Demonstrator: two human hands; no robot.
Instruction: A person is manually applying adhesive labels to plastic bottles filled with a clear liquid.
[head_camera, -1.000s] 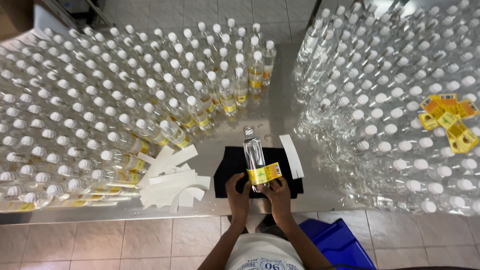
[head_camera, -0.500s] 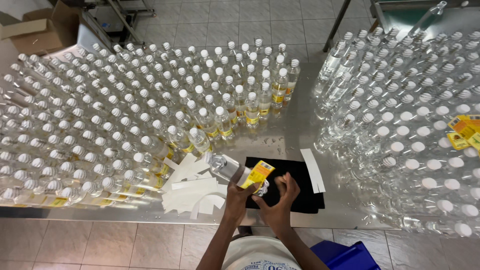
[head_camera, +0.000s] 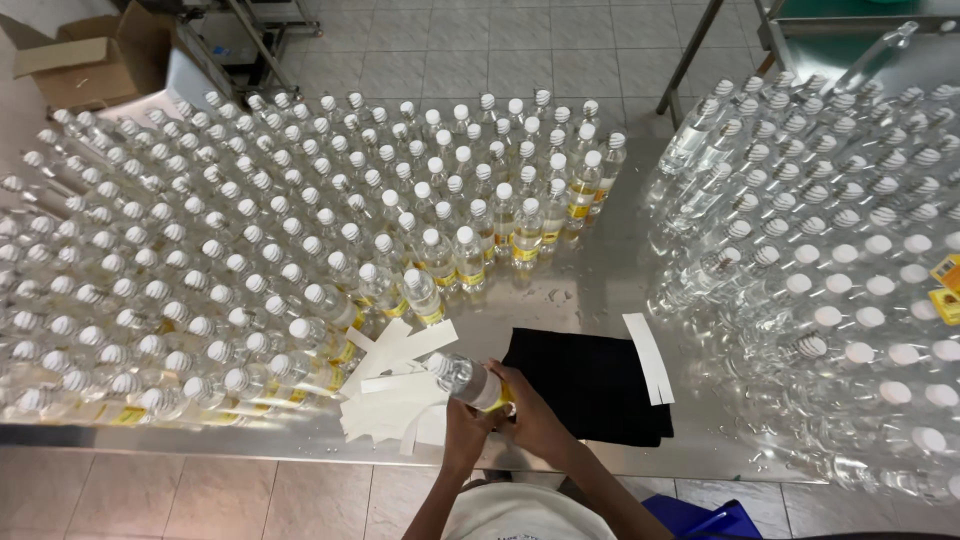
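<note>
Head view, looking down on a steel table (head_camera: 590, 290). Both hands sit at lower centre of the frame, just above the table's near edge. Left hand (head_camera: 468, 428) is closed around the lower body of a clear bottle (head_camera: 466, 380) with a white cap; right hand (head_camera: 535, 418) is clasped over the same bottle from the right, fingers wrapped where a yellow label shows between them. The bottle lies tilted, cap pointing toward upper left, held above the table and not standing on it. Directly beneath and left of the hands: a loose heap of white backing strips (head_camera: 395, 395), fanned out and overlapping. Right of the hands: a black cloth (head_camera: 595, 385) lying flat, with one more white strip (head_camera: 648, 358) resting along its right edge. Left half of the frame: a dense block of standing capped bottles (head_camera: 250, 250), the rows nearest the centre carrying yellow labels. Right side: a second block of clear capped bottles (head_camera: 850, 290), well apart from the hands. Yellow label stock (head_camera: 947, 290) at far right edge, partly cut off. Cardboard box (head_camera: 95, 55) on the floor, upper left.
</note>
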